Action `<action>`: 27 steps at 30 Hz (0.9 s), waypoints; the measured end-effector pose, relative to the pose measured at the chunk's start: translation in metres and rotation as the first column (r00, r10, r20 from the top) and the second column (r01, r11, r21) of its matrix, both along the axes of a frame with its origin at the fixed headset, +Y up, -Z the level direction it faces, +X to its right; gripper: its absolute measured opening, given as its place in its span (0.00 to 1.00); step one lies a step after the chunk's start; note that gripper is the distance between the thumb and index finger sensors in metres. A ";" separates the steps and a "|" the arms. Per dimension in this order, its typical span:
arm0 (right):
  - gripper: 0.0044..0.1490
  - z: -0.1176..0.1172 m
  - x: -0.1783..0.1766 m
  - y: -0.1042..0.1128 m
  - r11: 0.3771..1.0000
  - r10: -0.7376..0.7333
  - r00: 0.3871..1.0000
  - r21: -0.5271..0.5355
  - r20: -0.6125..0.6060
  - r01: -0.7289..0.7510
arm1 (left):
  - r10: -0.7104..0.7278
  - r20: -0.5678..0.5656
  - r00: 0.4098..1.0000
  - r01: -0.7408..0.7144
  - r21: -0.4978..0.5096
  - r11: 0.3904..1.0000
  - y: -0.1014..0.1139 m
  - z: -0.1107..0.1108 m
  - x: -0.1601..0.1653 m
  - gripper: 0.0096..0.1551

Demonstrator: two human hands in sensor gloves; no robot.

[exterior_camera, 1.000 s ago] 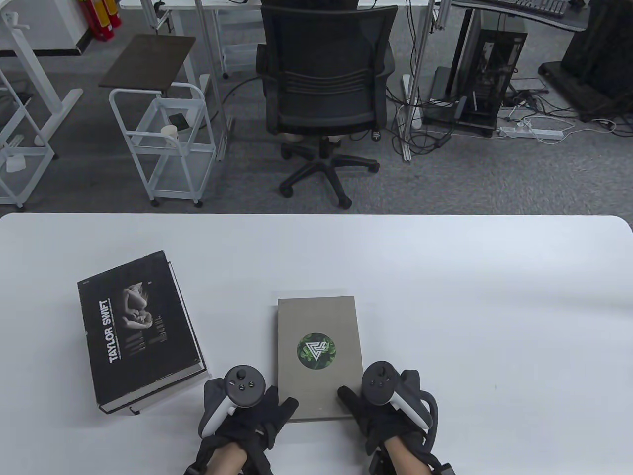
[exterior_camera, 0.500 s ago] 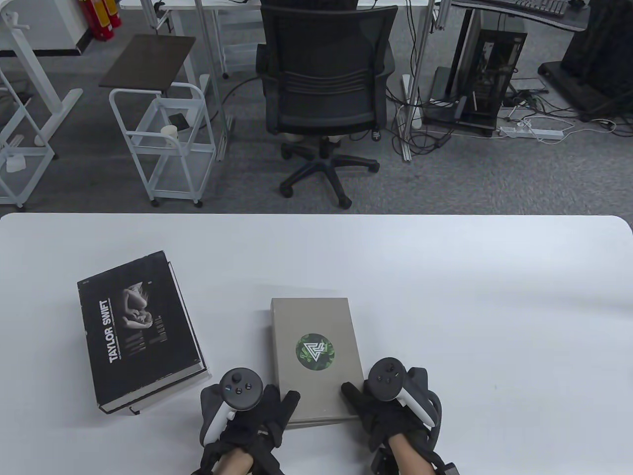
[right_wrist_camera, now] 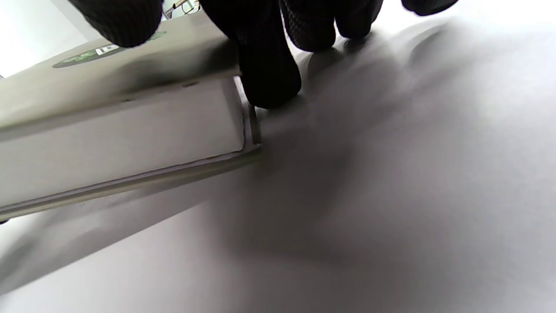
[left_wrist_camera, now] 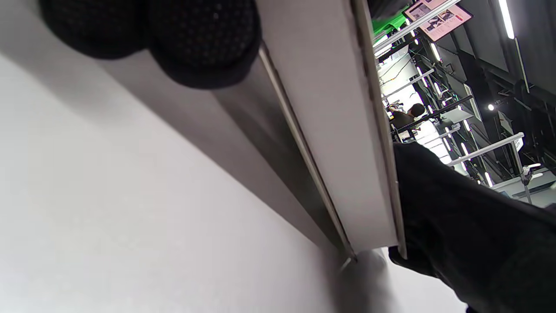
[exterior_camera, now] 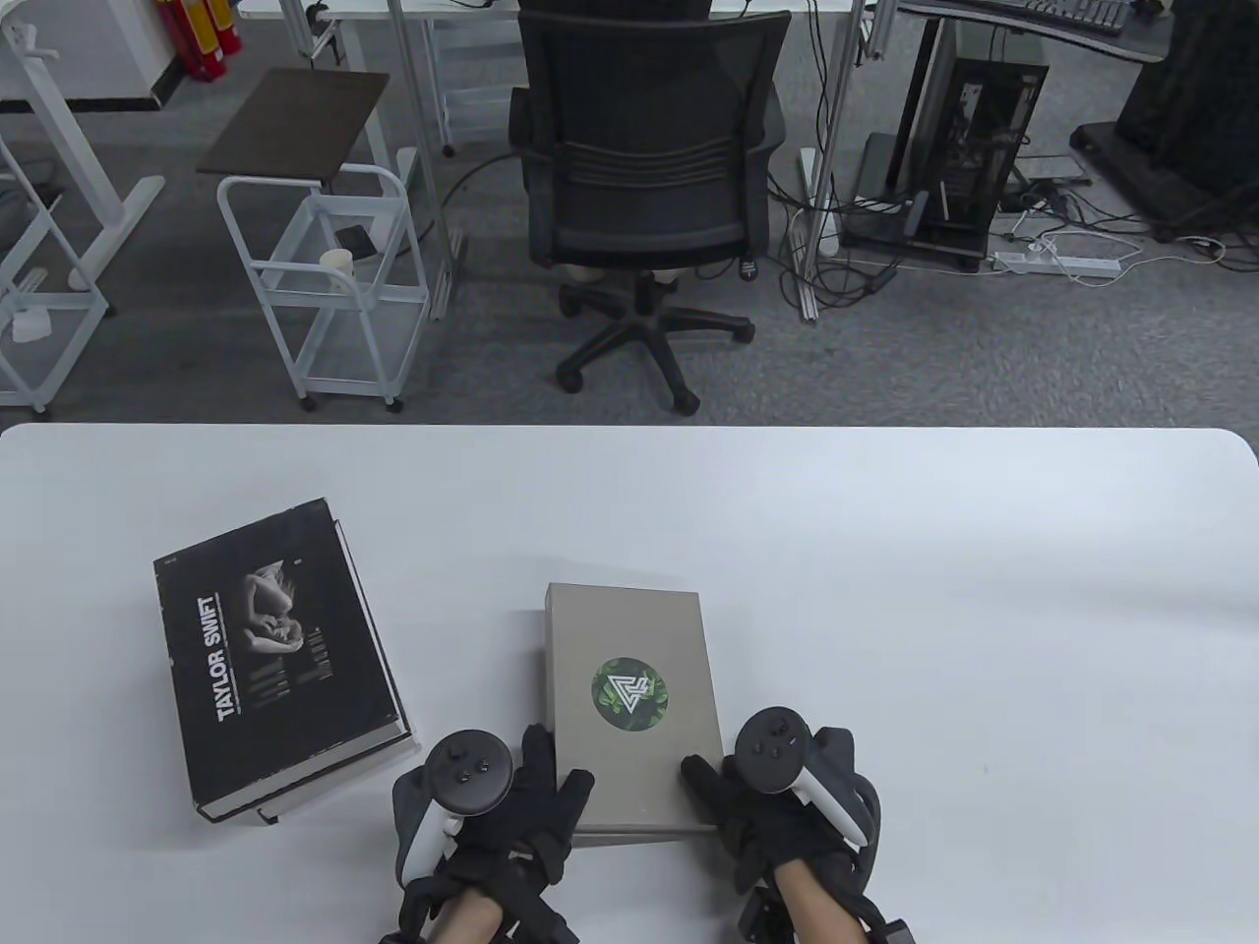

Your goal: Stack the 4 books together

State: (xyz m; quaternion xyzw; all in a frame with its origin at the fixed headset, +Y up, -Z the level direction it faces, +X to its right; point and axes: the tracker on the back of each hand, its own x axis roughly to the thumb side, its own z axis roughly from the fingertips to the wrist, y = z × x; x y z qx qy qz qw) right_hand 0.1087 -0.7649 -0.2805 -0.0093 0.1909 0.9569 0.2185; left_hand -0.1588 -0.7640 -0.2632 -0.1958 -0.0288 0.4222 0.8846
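Two gloved hands on one book, mid-table.
We note the glossy black hardcover book (exterior_camera: 280,657) lying left; our left hand (exterior_camera: 492,816) and right hand (exterior_camera: 777,816) grip the matte grey-green hardcover book (exterior_camera: 629,703) by its near corners, near edge raised off the smooth white table (exterior_camera: 934,590).

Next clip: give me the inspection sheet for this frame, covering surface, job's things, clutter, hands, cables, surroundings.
Surface: white table, plain top.
Job's things: grey book with a round green logo, near end raised off the table, a shadowed gap under it in both wrist views; black book lies flat to its left on another book, of which only a corner shows. A fourth book cannot be made out.
Clutter: nothing seen on the table.
Hands: left hand grips the grey book's near left corner; right hand grips its near right corner.
Cables: tangled leads and a power strip on the floor.
Surroundings: office chair, white cart, computer tower.
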 end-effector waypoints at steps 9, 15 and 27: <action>0.47 -0.001 0.004 0.005 0.998 -0.064 0.998 -0.021 -0.003 0.064 | -0.075 0.010 0.997 0.075 -0.022 0.997 0.023 -0.001 -0.002 0.45; 0.47 -0.003 0.015 0.010 0.990 -0.139 0.989 0.004 0.047 0.139 | -0.204 0.031 0.979 0.202 0.060 0.978 0.056 0.003 -0.011 0.43; 0.45 -0.003 0.012 0.011 0.991 -0.136 0.990 0.009 0.027 0.136 | -0.183 -0.133 0.974 0.208 0.207 0.956 0.149 0.018 -0.078 0.41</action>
